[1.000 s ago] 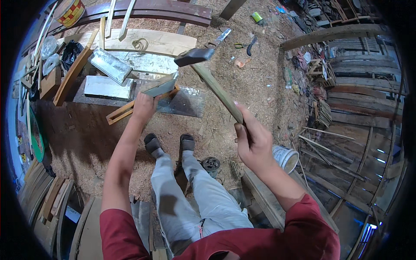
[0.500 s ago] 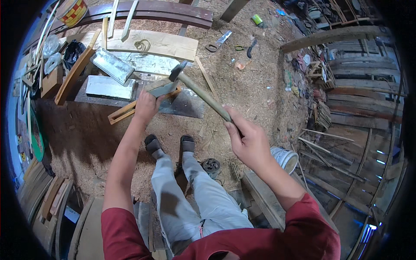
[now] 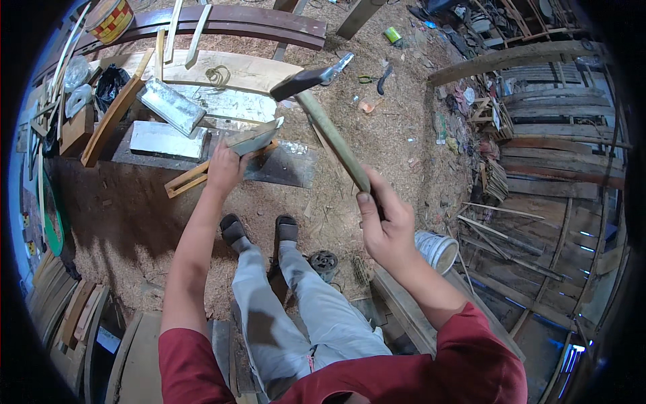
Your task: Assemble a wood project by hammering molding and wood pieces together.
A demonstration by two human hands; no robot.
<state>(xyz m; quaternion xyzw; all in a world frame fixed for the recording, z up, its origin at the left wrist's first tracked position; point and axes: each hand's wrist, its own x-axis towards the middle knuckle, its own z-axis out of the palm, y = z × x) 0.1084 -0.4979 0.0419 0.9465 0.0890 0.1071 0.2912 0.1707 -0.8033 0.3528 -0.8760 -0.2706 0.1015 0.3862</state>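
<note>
My right hand (image 3: 389,225) is closed round the lower handle of a hammer (image 3: 333,141), held up above the workbench with its dark head toward the far side. Closed round a flat grey blade-like piece with a pale, wood-coloured edge (image 3: 256,137), my left hand (image 3: 225,167) is to the left of the hammer; its exact kind is unclear. Below that piece lies a slotted orange-brown wooden frame (image 3: 183,184), partly hidden by the hand. The hammer head is apart from the held piece. Two whitish rectangular blocks (image 3: 168,139) sit left of my left hand.
A pale plank (image 3: 269,66) lies at the far side, with a curved wooden piece (image 3: 111,128) at left. Pliers (image 3: 365,79) lie on shavings-covered ground. A white bucket (image 3: 436,250) stands right of my right forearm, near a wooden beam (image 3: 410,303).
My right hand has raised the hammer; its head looks larger and sits farther above the held piece. My left hand keeps its grip in nearly the same place. The view has shifted slightly.
</note>
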